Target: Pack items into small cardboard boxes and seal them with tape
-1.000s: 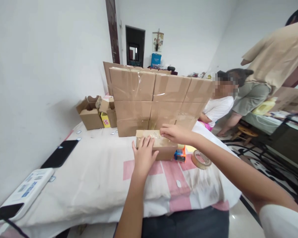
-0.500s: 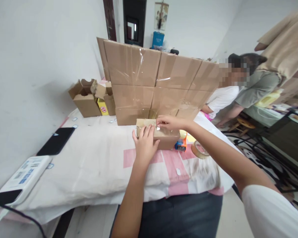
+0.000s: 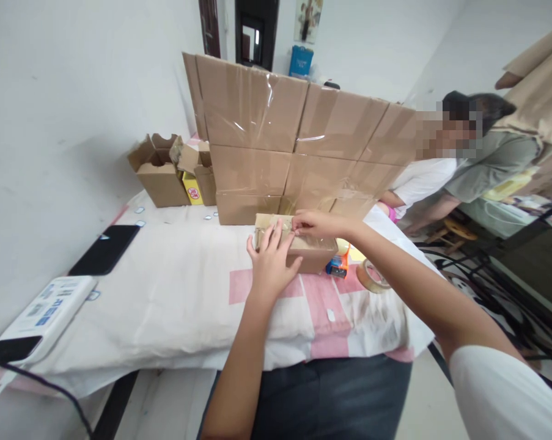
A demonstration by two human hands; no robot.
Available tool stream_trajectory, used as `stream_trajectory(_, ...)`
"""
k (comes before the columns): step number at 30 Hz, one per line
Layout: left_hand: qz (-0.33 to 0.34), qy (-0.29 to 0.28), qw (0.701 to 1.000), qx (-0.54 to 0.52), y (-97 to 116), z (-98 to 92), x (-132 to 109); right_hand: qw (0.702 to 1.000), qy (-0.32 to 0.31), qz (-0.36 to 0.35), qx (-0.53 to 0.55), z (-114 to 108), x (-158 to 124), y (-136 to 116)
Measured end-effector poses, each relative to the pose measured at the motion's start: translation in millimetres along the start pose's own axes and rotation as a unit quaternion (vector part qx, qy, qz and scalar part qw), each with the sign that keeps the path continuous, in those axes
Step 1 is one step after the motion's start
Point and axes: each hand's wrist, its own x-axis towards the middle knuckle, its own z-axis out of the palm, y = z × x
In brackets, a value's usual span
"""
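Note:
A small brown cardboard box (image 3: 319,261) lies on the cloth-covered table in front of me, with clear tape across its top. My left hand (image 3: 271,258) rests on the left part of that top, fingers spread and thumb over the front edge. Just to its right, my right hand (image 3: 316,223) has its fingers pinched together low over the top; whatever is between them is too small and hidden to make out. Beside the box's right end are a blue and orange tape dispenser (image 3: 337,267) and a roll of tape (image 3: 368,280), partly behind my right forearm.
Behind the box stands a tall stack of taped cartons (image 3: 252,119). Open cardboard boxes (image 3: 164,190) and a yellow box (image 3: 194,190) sit at the back left. A black phone (image 3: 104,249) and a white power bank (image 3: 46,315) lie left. A person in white (image 3: 429,174) is at right.
My view has tilted down and turned slightly left. The right fingers stay pinched at the box top, and the small shiny bit seen under them is now hidden. My left hand keeps its place.

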Motion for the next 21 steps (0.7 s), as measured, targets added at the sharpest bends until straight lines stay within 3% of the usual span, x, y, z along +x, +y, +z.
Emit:
stream_trajectory(8,-0.005,0.016,1.0,0.013,2,5.1,-4,1.0,-0.017,0.01,-0.015,-1,4,-3)
stream_trajectory(14,-0.058,0.039,0.998,0.008,16,14.1,-6,0.999,-0.017,0.03,-0.036,0,4,-7)
stream_trajectory(21,-0.095,0.081,0.992,0.009,32,27.0,-9,0.993,0.024,0.08,-0.083,0,1,-7)
